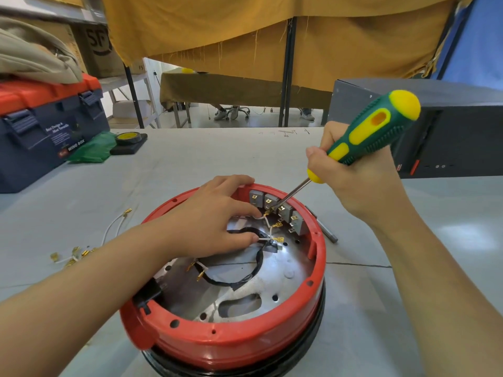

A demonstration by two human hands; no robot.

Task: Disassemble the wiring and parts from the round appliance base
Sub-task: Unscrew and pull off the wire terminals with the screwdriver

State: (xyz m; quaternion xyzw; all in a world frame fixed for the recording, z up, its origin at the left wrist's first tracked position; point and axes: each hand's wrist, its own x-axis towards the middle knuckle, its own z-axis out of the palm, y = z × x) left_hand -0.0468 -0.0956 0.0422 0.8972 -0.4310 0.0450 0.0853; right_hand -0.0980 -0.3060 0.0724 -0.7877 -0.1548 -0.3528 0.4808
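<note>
Round base (231, 341) sitting front-center on the table (190, 164), toolbox (40, 131) far left, loose wires (109, 229) left of base, metal case (449, 126) back right.

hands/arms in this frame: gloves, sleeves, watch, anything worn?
Nothing worn that shows. Left hand and right hand are both bare, no gloves, no rings visible on the fingers. Both forearms are bare to the frame edge: no sleeves, watch, wristband or markings in view.
</note>
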